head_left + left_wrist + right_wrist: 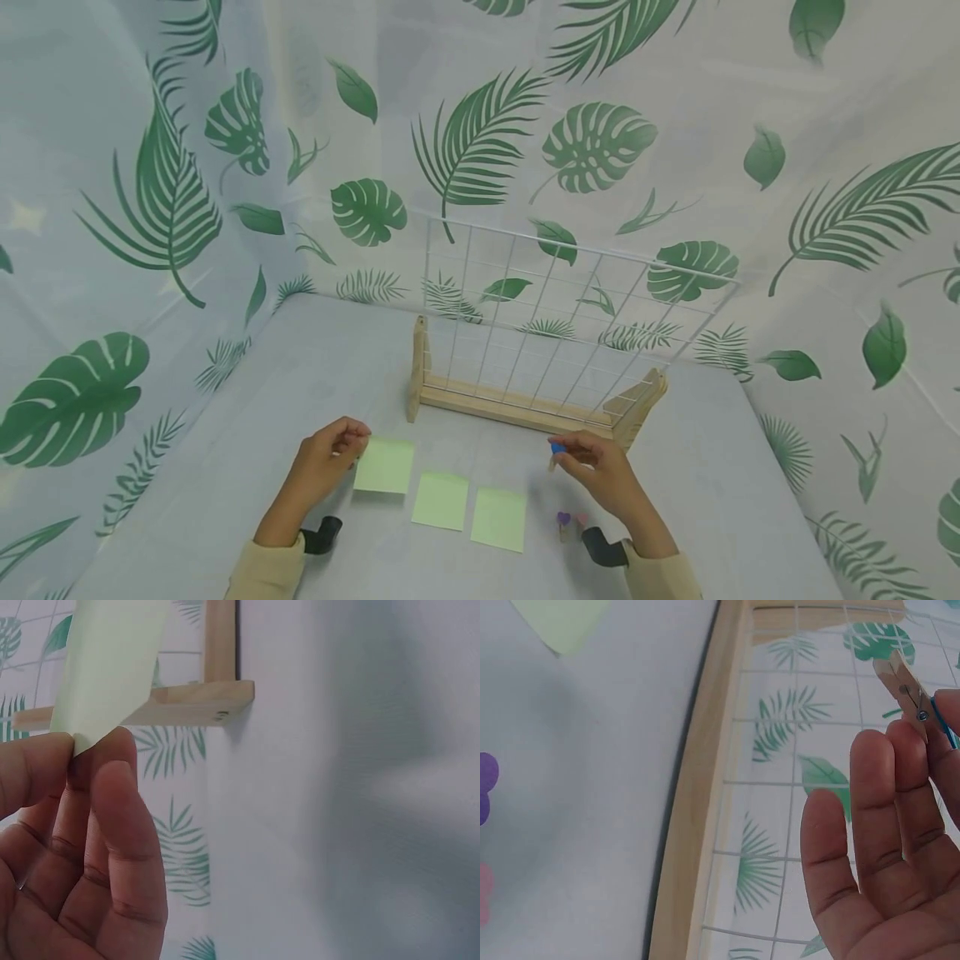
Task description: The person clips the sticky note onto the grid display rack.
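Note:
My left hand (327, 457) pinches a pale green sticky note (385, 466) by its corner, raised off the table. In the left wrist view the thumb and a fingertip meet on the note's (112, 667) lower corner. My right hand (597, 468) holds a small wooden clothespin (909, 691) with a blue top (557, 448) between thumb and fingers, its wooden tips pointing away. Two more green notes, a middle one (441, 500) and a right one (498, 518), lie flat between the hands. Below the right hand lie a purple heart clothespin (564, 520) and a pink one (582, 520).
Behind the notes stands a white wire grid (517, 333) on a wooden stand (517, 411), tilted back. The white table (330, 358) meets a leaf-print curtain (480, 150) at the back and sides. Black wrist mounts (322, 536) sit at both sleeves.

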A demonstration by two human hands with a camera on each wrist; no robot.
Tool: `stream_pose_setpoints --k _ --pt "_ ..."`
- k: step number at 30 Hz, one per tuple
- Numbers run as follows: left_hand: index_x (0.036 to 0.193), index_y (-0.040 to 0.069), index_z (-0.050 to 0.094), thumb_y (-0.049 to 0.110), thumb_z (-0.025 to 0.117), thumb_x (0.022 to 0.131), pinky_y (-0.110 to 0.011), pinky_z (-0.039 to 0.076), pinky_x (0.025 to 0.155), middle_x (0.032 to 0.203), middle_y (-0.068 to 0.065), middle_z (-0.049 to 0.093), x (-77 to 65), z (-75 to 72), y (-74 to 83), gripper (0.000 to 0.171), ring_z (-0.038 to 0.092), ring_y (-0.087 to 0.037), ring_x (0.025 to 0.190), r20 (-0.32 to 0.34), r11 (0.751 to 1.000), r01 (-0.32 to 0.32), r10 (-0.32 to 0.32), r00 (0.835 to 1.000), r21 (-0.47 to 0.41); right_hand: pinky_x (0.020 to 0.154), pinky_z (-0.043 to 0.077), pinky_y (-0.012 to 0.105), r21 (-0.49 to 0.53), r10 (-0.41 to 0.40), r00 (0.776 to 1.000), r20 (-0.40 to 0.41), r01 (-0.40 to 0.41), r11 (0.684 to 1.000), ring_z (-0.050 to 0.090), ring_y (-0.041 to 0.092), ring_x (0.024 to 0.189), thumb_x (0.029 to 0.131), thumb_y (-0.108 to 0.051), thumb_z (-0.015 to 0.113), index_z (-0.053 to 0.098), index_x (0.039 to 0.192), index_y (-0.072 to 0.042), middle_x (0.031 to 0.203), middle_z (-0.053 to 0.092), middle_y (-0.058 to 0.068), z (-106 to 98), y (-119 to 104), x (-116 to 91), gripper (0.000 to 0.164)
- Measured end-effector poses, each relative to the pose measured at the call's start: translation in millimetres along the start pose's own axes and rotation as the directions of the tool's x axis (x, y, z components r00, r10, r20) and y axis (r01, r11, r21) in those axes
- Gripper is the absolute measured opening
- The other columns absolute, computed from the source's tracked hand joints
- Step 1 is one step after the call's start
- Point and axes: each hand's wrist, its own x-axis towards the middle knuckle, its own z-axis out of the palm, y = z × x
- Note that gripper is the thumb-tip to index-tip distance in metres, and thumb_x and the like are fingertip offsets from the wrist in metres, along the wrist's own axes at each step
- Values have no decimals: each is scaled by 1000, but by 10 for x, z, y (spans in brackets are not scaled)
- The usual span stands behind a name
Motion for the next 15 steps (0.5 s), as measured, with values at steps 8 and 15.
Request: stream_pose_setpoints --k 8,15 --pt "113 3 72 6 66 107 -36 63 72 95 -5 72 49 -39 50 8 66 -17 82 -9 999 -9 8 1000 -47 86 59 19 31 59 998 -15 -59 998 69 2 97 98 6 73 73 118 8 111 76 17 -5 -94 44 20" --pt "113 3 72 7 67 108 -40 64 75 103 -9 74 60 -73 131 8 68 -17 84 -19 998 -29 28 999 -63 83 59 19 61 92 996 -20 -90 994 70 4 92 98 7 73 73 115 9 105 77 15 -17 -152 83 18"
